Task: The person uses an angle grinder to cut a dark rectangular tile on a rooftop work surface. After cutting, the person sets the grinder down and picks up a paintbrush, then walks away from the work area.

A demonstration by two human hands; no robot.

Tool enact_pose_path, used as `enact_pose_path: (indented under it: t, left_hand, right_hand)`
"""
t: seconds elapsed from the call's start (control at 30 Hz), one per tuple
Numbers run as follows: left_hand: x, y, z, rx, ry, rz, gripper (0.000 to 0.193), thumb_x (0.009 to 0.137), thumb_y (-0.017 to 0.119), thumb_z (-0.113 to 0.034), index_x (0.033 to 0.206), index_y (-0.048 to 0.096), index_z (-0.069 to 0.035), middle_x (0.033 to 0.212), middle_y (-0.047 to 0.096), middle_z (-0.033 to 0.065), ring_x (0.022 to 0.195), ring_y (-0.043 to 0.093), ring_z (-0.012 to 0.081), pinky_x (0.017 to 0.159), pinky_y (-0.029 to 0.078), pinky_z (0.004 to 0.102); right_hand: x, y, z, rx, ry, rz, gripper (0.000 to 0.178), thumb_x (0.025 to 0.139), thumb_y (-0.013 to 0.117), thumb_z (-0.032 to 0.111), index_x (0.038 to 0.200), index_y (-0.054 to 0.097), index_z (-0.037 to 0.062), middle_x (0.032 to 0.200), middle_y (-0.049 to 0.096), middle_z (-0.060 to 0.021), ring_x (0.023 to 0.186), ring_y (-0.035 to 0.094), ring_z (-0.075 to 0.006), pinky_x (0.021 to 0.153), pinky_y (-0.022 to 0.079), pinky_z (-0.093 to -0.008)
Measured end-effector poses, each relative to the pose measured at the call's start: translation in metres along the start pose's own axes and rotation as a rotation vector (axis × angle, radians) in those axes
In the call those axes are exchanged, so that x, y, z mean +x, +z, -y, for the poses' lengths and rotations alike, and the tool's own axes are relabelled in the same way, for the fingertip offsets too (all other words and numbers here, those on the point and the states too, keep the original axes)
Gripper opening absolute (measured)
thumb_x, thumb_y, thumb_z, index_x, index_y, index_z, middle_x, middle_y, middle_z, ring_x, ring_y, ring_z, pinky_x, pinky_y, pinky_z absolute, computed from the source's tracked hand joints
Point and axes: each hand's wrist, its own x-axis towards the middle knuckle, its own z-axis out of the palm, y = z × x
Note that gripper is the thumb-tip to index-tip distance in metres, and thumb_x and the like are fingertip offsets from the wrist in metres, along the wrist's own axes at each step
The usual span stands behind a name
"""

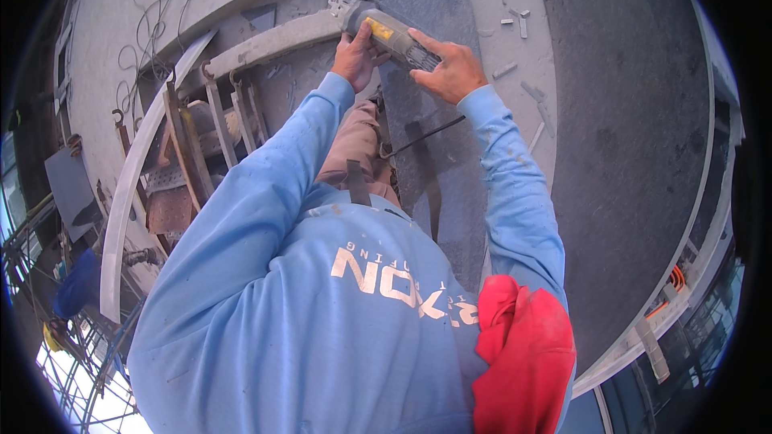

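Observation:
A grey angle grinder (396, 38) with a yellow label is held out in front of me, its metal head pointing to the far left. My left hand (359, 59) closes on the body near the head, with the thumb against its side. At the rear end, my right hand (452, 69) grips the casing between thumb and fingers. Whether a disc is fitted cannot be made out. Below the tool lies a dark grey stone slab (450, 12), and a black cable (426, 138) runs across it from near my right wrist.
Several metal clamps (223, 116) stand to the left, beside a long pale curved strip (129, 185). Loose wires (157, 12) loop on the far left floor. Small offcuts (523, 26) lie scattered right of the slab. A wide dark surface (627, 137) extends rightward. Scaffolding (80, 362) shows lower left.

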Motion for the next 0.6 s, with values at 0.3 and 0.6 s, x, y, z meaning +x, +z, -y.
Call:
enact_pose_path:
  t: [0.3,0.6]
  left_hand:
    - [-0.001,0.072,-0.018,-0.264,0.161,0.278,0.073,0.096,0.071,-0.054,0.149,0.044,-0.012,0.149,0.053,0.0114,0.141,0.047,0.0319,0.122,0.029,0.0654]
    - [-0.008,0.027,0.007,-0.023,-0.028,0.021,0.074,0.094,0.078,-0.049,0.147,0.042,-0.014,0.141,0.057,0.0088,0.131,0.055,0.0303,0.111,0.038,0.0564]
  right_hand:
    - [0.038,-0.118,0.031,-0.505,-0.201,0.062,0.075,0.079,0.08,0.024,0.149,0.058,0.0421,0.092,0.073,-0.0157,0.077,0.072,-0.0304,0.076,0.061,-0.0438]
    - [0.0,-0.041,-0.019,-0.222,-0.107,0.027,0.077,0.08,0.08,0.03,0.151,0.054,0.0445,0.087,0.067,-0.0127,0.077,0.068,-0.0307,0.077,0.059,-0.044]
